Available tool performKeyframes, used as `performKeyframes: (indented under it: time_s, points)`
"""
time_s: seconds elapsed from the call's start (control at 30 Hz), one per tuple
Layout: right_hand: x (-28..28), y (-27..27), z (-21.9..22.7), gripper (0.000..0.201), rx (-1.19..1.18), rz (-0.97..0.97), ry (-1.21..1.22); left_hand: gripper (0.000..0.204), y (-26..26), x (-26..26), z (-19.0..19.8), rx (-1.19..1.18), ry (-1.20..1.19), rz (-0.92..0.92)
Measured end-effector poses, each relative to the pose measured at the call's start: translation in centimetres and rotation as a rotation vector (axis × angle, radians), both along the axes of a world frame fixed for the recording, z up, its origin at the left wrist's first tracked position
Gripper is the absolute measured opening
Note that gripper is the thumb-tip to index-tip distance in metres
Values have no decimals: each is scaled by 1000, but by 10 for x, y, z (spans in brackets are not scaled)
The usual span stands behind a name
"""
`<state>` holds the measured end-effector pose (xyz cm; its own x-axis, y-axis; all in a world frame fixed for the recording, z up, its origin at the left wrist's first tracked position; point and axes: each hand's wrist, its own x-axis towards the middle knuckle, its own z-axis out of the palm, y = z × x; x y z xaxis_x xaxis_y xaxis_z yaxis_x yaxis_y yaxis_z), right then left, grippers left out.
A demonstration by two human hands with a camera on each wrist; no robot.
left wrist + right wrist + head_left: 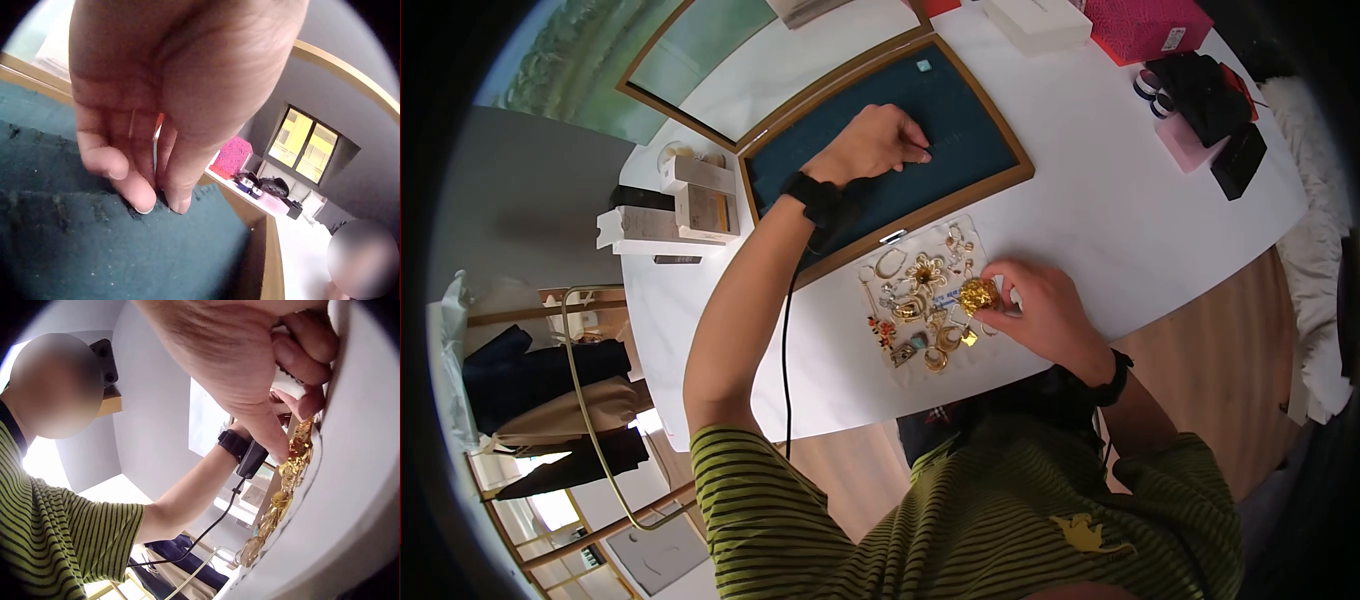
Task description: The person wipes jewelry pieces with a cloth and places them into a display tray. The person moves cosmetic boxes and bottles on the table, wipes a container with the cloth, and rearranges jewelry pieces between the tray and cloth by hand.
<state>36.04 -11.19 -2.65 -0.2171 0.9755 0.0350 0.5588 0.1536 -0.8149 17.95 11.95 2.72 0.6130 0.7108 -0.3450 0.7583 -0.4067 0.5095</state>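
My left hand (878, 142) reaches into an open wooden jewelry case (1000, 181) lined with a slotted teal cushion (156, 250). Thumb and index fingertips come close together right at a slit in the cushion; I cannot tell whether something small is between them. My right hand (1045, 310) pinches a round, crinkled gold ornament (978, 296) between thumb and fingers, at the right side of a pale pad of jewelry (887, 364). On this pad lie a gold flower piece (925, 271), hoops, rings and a red-orange piece (882, 332). A small pale stone piece (923, 66) sits at the cushion's far end.
The case's glazed lid (700, 60) leans back behind it. Small boxes (662, 225) stand left of the case. Along the far right are a white box (1040, 22), a pink box (1150, 25) and a black pouch (1200, 95). A black cable (787, 350) hangs from the left wrist.
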Motion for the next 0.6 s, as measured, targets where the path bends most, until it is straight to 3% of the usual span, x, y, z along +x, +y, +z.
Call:
performKeyframes:
  time_s: [0.17,0.23,0.33,0.37,0.47,0.53,0.6]
  points:
    - [-1,-2,-6,36,63,-30,60,14,1,-5,3,-14,-61,26]
    - [-1,-3,-10,34,99,-27,56,15,16,-23,-19,-1,-249,-31]
    - [0,-3,-5,31,11,-32,28,14,-3,-27,1,269,-176,13]
    - [0,-3,-5,31,-6,-30,32,14,-12,-27,7,253,-172,17]
    - [-1,-2,-5,31,4,-26,28,15,-44,-33,19,152,-259,-50]
    - [-1,-1,-5,31,12,-24,20,12,-65,-30,18,-13,-280,-200]
    - [-1,-1,-3,31,-2,-24,9,14,-83,-27,12,108,-208,-318]
